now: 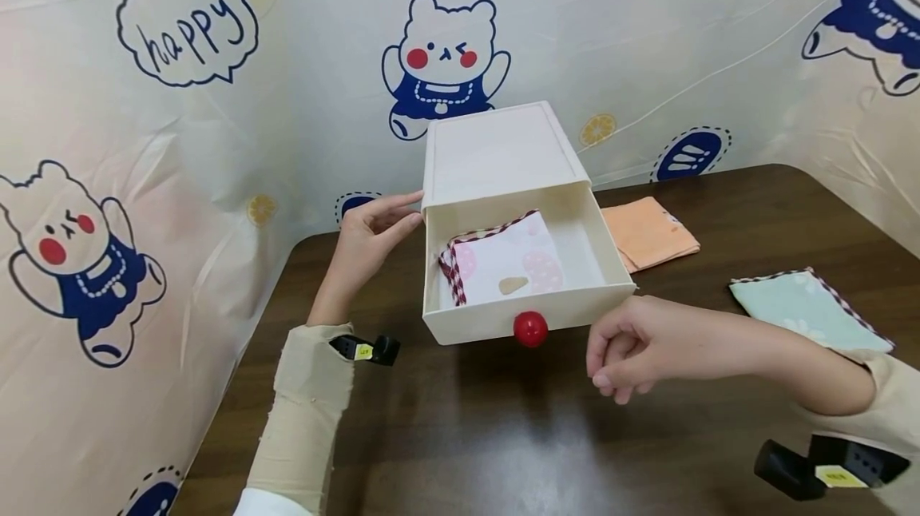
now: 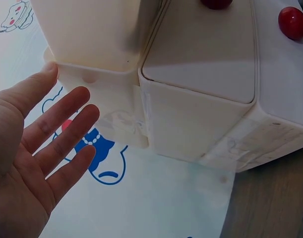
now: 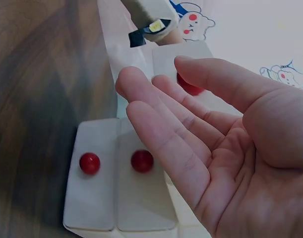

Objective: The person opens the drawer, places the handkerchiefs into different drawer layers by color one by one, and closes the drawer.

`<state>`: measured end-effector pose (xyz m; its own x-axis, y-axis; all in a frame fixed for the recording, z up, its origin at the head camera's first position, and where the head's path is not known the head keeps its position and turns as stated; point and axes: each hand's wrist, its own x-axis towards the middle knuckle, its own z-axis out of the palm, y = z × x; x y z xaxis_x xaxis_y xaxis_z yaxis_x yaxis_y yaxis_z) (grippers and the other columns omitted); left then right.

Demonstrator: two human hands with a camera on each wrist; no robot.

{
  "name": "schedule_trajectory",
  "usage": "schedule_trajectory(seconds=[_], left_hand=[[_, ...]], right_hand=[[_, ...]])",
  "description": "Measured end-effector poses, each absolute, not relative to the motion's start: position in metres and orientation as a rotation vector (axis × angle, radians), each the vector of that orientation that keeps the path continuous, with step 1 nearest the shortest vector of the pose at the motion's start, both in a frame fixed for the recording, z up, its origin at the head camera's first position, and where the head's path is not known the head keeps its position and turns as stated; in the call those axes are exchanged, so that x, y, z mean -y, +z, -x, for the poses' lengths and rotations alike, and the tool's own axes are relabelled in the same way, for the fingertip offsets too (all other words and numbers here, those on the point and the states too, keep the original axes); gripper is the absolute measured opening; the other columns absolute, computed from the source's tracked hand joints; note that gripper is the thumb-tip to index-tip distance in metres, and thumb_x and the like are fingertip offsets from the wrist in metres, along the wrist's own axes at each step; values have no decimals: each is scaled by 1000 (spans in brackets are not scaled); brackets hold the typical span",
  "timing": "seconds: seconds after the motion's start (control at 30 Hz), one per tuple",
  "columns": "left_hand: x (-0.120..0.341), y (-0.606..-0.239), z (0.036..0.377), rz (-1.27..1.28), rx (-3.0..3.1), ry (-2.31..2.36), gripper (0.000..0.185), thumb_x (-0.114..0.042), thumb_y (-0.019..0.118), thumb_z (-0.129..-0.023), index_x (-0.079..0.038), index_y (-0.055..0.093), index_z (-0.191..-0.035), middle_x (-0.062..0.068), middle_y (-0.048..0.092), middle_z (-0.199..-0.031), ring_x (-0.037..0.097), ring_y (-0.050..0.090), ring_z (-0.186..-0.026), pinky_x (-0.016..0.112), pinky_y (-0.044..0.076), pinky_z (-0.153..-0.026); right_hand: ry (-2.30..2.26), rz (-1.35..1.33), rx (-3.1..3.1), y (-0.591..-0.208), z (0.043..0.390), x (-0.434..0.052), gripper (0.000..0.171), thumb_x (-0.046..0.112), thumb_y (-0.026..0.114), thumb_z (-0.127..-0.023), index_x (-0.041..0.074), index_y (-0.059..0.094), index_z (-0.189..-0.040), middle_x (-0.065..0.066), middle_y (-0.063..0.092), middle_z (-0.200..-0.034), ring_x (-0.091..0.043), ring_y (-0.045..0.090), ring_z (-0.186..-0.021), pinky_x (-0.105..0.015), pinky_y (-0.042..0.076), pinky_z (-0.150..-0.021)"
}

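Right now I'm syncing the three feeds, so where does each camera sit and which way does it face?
Head: worn high, facing forward and down at the open drawer holding a folded cloth; both forearms, the left hand and the right hand show.
Left wrist: beside the box's outer wall, facing along the open left palm.
Right wrist: low, facing the drawer front past the open right palm.
Shared: the red knob appears in all three views.

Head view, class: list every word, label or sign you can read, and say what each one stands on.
"happy": in a speech bubble printed on the backdrop sheet.
Yellow tag on the left wrist strap: too small to read.
Yellow tag on the right wrist strap: too small to read.
The drawer box and the folded cloths show no text.
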<state>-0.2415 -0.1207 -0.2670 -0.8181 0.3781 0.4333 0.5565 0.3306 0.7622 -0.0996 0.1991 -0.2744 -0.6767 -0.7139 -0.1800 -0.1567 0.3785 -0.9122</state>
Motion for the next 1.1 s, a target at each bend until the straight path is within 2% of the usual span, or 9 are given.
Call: schedule_trajectory(seconds=[0.2,0.5,0.6,0.83,1.1], left_hand=[[120,-266,241,864,2413,-1484,33,-10,61,-88,-2,59,-121,15,63,-108,22,61,-93,30,50,-78],[129,-287,264,862,2401,-1510,35,-18,65,-87,-15,62,-121,7,65,-107,17,62,-93,30,50,-78],[128,-284,261,863,2402,-1515,34,-18,65,-87,-14,62,-121,7,65,-106,17,62,-94,31,50,-78],[121,-268,243,863,2414,-1476,34,-10,62,-88,-1,59,-120,15,64,-107,23,62,-94,32,49,-79],[119,-265,239,854,2423,-1464,33,-8,62,-88,-1,59,-120,16,64,-106,24,62,-94,31,49,-79]], right_hand=[[-1291,732,-2052,-279,102,-188,12,17,63,-87,5,63,-88,-6,67,-72,-25,65,-69,-34,52,-60],[-1301,705,-2042,-285,105,-173,12,18,62,-88,6,63,-87,-8,67,-75,-25,66,-71,-36,53,-62],[-1320,675,-2049,-286,106,-170,12,18,62,-88,6,63,-87,-10,67,-76,-25,66,-71,-36,53,-62],[-1410,631,-2061,-288,106,-163,18,19,60,-90,1,62,-92,-9,68,-79,-24,66,-71,-34,54,-62],[-1535,596,-2057,-290,105,-154,24,21,57,-92,-3,60,-93,-9,67,-80,-26,66,-70,-38,54,-64]])
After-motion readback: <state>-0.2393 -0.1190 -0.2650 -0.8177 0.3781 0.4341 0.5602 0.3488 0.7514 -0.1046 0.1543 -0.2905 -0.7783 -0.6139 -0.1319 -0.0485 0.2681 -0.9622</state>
